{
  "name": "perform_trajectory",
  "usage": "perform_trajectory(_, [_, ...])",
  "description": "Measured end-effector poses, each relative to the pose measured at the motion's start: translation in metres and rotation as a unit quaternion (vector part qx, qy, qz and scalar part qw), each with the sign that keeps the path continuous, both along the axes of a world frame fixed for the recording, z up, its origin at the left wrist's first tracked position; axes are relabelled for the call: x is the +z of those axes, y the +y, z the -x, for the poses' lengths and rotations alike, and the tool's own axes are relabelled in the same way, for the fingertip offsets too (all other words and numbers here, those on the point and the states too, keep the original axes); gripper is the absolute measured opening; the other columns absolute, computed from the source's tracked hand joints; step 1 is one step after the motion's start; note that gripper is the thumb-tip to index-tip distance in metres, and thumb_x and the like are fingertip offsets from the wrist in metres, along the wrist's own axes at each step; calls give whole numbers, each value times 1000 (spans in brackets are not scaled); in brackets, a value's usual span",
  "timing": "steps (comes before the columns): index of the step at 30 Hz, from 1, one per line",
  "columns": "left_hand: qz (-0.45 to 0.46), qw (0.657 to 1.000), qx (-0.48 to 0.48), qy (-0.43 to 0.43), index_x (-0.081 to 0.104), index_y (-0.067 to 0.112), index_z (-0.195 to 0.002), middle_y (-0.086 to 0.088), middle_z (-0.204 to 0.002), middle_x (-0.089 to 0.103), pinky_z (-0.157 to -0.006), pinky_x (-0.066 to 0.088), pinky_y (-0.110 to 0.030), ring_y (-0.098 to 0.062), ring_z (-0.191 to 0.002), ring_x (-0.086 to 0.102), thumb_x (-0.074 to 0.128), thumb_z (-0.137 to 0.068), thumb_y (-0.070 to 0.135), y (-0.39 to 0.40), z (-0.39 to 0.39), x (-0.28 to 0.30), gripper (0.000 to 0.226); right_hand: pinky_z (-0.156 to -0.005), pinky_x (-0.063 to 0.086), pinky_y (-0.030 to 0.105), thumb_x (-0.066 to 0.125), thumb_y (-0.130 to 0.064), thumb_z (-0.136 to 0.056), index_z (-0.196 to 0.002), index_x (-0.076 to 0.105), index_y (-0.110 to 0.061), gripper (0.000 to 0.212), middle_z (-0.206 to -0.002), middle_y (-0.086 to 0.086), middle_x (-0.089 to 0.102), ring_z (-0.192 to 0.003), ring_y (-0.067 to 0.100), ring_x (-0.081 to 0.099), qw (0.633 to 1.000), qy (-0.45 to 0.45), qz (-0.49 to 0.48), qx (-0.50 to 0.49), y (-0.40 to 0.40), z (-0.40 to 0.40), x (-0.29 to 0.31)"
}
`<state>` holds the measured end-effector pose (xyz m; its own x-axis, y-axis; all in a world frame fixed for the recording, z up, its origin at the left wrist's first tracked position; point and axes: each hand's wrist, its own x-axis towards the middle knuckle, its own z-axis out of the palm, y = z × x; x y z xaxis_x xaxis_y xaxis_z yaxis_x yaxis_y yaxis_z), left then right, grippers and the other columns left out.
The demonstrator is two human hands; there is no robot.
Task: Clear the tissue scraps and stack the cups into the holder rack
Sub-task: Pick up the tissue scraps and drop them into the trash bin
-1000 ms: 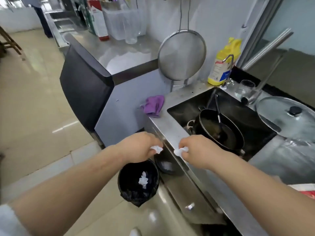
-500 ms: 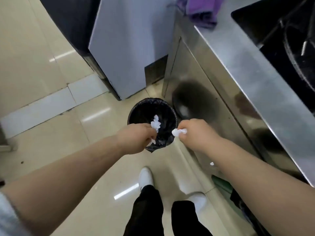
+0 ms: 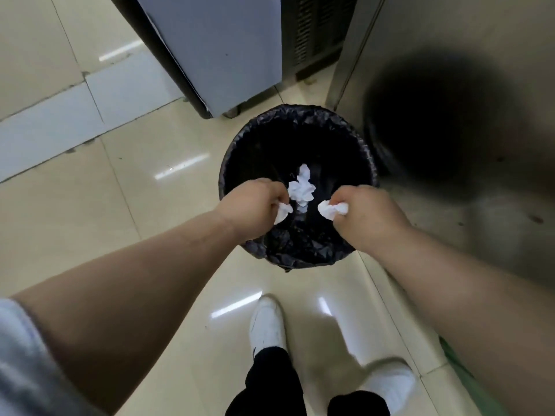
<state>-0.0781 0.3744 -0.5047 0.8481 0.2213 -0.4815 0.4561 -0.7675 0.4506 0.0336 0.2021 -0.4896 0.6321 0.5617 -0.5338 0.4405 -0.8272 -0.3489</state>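
My left hand (image 3: 255,205) pinches a tissue scrap (image 3: 283,213) over the bin (image 3: 261,136) mouth — straight above the liner, with a wad (image 3: 301,189) already below. My right hand (image 3: 365,216) grips another scrap (image 3: 332,210), equally centred — letting go should do it.

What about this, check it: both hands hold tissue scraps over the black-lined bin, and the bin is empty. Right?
Not quite. The head view shows the bin already has crumpled tissue inside. The left hand and right hand do each hold a scrap over it.
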Motion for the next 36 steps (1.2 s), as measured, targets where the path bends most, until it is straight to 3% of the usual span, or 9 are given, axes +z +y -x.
perform_trajectory(3, [-1, 1000, 16, 1, 66, 18, -108, -7, -106, 63, -85, 51, -39, -25, -96, 60, 49, -88, 3, 3, -15, -34, 30, -67, 42, 27, 63, -26, -86, -111, 61, -26, 24, -110, 4, 58, -91, 24, 59, 1000, 7, 2, 7, 12, -6, -36])
perform_trajectory(6, [-7, 1000, 9, 20, 65, 20, -108, -5, -105, 64, -84, 52, -38, -24, -95, 61, 52, -85, 1, 6, -25, -64, 32, -67, 41, 28, 62, -18, -85, -116, 59, -23, 31, -111, 6, 56, -94, 25, 58, 999, 14, 17, 35, 24, -10, -62])
perform_trajectory(13, [0, 999, -20, 45, 65, 21, -114, -2, -113, 64, -85, 53, -38, -23, -100, 61, 55, -87, 8, 15, -43, -110, 32, -81, 54, 35, 60, -8, -85, -117, 57, -12, 32, -116, 11, 55, -98, 26, 59, 992, 24, 78, 94, 45, -18, -97])
perform_trajectory(17, [5, 998, -13, 56, 63, 23, -119, 0, -118, 63, -85, 54, -33, -18, -103, 60, 54, -87, 3, 16, -49, -128, 38, -75, 50, 31, 58, -10, -87, -120, 56, -13, 33, -119, 10, 52, -100, 25, 58, 990, 35, 83, 105, 51, -21, -112])
perform_trajectory(23, [10, 997, -28, 73, 64, 23, -117, -1, -115, 63, -82, 53, -32, -18, -99, 60, 56, -88, 10, 18, -54, -142, 32, -81, 54, 36, 60, -12, -86, -123, 54, -13, 38, -119, 12, 52, -101, 27, 58, 990, 41, 95, 98, 57, -22, -123])
perform_trajectory(27, [9, 997, -24, 74, 63, 23, -118, -1, -117, 58, -85, 51, -32, -19, -103, 57, 62, -89, 21, 19, -56, -143, 29, -72, 51, 34, 58, -14, -86, -122, 52, -11, 36, -115, 12, 52, -93, 25, 56, 990, 42, 87, 103, 56, -21, -121])
perform_trajectory(31, [-3, 997, -21, 75, 60, 23, -121, -2, -119, 57, -83, 48, -29, -19, -105, 55, 51, -91, 16, 20, -55, -138, 33, -70, 46, 30, 60, -19, -88, -126, 48, -14, 41, -119, 10, 51, -95, 23, 54, 985, 71, 113, 106, 56, -21, -116])
perform_trajectory(36, [-21, 991, -51, 125, 62, 24, -117, -2, -113, 63, -89, 53, -40, -23, -103, 60, 49, -89, 19, 19, -48, -109, 31, -76, 49, 30, 61, -25, -90, -125, 45, -14, 40, -117, 10, 56, -96, 22, 56, 971, 114, 167, 124, 59, -23, -91])
